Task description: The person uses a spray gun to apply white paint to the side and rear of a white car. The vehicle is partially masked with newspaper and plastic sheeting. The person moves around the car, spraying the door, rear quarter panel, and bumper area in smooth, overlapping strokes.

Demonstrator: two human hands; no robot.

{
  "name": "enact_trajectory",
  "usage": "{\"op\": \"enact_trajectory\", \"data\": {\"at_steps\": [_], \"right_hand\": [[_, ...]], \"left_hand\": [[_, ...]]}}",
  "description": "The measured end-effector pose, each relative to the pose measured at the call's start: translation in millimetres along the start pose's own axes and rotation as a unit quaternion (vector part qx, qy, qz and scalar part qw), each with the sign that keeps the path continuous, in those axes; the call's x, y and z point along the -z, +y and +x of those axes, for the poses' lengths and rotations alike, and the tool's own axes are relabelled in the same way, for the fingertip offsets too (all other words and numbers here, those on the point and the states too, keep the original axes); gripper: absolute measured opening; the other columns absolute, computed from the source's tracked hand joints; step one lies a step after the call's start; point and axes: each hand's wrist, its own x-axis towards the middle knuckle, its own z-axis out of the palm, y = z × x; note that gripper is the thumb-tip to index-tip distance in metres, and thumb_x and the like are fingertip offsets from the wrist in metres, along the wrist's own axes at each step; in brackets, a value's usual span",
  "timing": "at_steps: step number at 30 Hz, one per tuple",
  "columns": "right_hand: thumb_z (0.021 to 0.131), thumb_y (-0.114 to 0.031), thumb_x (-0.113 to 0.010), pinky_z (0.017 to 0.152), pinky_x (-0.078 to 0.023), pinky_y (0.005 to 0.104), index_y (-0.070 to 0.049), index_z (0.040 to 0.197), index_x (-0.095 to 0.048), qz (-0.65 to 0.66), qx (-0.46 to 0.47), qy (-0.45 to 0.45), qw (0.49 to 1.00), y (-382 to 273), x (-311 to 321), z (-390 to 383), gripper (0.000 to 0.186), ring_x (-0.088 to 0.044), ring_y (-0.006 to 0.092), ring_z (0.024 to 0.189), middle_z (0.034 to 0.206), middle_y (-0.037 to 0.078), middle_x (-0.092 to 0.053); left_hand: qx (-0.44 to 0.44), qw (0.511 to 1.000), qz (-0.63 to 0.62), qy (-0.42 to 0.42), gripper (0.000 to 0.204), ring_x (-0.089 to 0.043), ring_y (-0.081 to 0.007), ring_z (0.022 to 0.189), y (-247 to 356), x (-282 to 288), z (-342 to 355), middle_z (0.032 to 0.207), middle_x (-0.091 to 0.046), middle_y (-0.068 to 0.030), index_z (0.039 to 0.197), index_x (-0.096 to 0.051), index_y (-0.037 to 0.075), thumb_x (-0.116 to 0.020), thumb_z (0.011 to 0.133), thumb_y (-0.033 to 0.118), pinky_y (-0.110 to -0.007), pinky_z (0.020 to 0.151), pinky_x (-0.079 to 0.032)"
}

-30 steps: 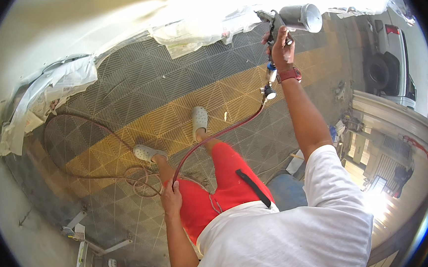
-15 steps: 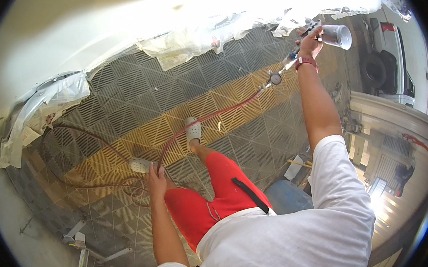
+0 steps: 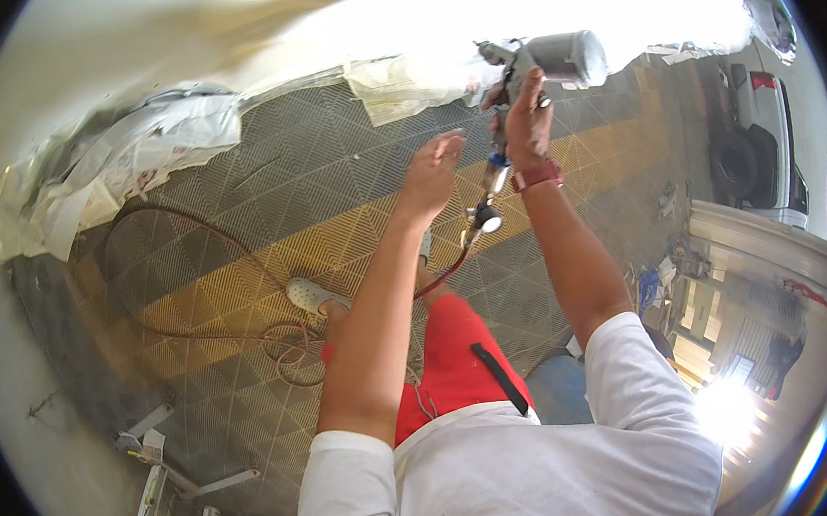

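In the head view, the right grip [image 3: 527,127] is holding a spray gun [image 3: 517,62] by its handle, up near the overexposed white panel [image 3: 397,19] and its masking sheets [image 3: 390,89]. The left grip [image 3: 434,172] is hovering near the gun, fingers curling; whether it is holding anything, I cannot tell. The hose [image 3: 450,272] is hanging from the gauge [image 3: 490,221], and loops [image 3: 286,351] are lying near a clog [image 3: 313,295], so a snagging foot could be jerking the gun. A tilting cup [image 3: 567,58] might be spilling any contents; loose sheet edges could be brushing the nozzle.
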Motion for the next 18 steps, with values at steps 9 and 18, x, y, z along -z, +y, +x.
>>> {"op": "enact_trajectory", "data": {"at_steps": [9, 18], "right_hand": [[0.108, -0.052, -0.051, 0.048, -0.041, 0.0275, 0.003, 0.104, -0.067, 0.048, 0.016, -0.099, 0.994, -34.0, -187.3, -132.6, 0.057, -0.051, 0.0083, 0.055, 0.068, 0.001, -0.062], [0.109, -0.044, -0.052, 0.055, -0.045, 0.0268, 0.001, 0.099, -0.067, 0.061, 0.073, -0.195, 0.976, -80.1, -331.9, -217.1, 0.049, -0.057, 0.0091, 0.059, 0.069, 0.003, -0.065]], "left_hand": [[0.025, 0.945, -0.326, -0.016, 0.034, -0.063, -0.0044, 0.085, -29.2, 150.1, -92.5, 0.099, -0.068, 0.0043, 0.124, -0.062, 0.007, -0.07, 0.102, 0.032, -0.022, 0.073, -0.052], [-0.038, 0.93, -0.362, 0.045, 0.03, -0.069, -0.0099, 0.084, -32.9, 295.4, -169.8, 0.099, -0.071, -0.0012, 0.119, -0.064, 0.002, -0.072, 0.1, 0.024, -0.026, 0.074, -0.06]]}}
